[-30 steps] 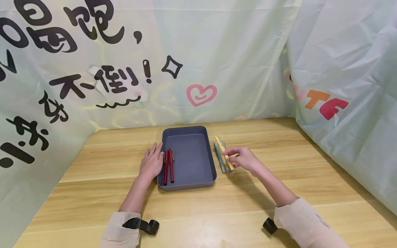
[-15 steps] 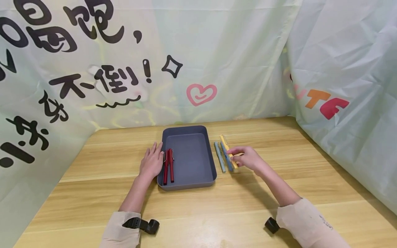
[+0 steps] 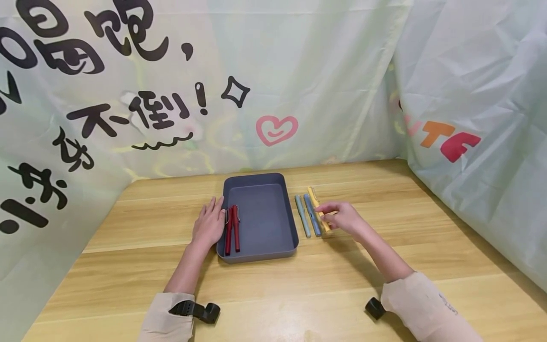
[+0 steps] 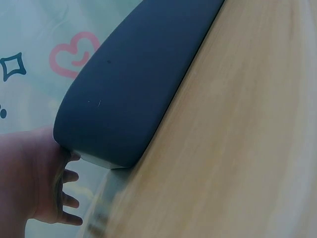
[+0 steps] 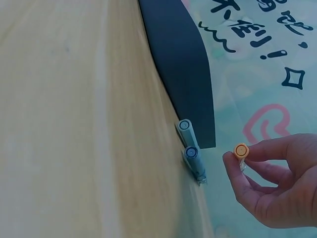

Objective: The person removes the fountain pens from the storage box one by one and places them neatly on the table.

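My right hand (image 3: 342, 218) pinches a yellow pen (image 3: 314, 197) between thumb and fingers, to the right of the tray. In the right wrist view the yellow pen (image 5: 241, 150) points its end at the camera, held off the table. A blue pen (image 3: 312, 214) and a pale green pen (image 3: 302, 216) lie side by side between that hand and the tray. Along the left rim of the dark grey tray (image 3: 260, 256) rests my left hand (image 3: 208, 222), fingers straight. Two dark red pens (image 3: 237, 229) with clips lie inside the tray at its left.
The wooden table (image 3: 265, 299) extends around the tray on all sides. Behind it hangs a pale printed cloth (image 3: 325, 85) with black characters and a pink heart; another sheet (image 3: 483, 95) hangs at the right.
My right hand has shifted rightward with the yellow pen, away from over the other pens. The blue pen now lies apart from the green one. My left hand has stayed put.
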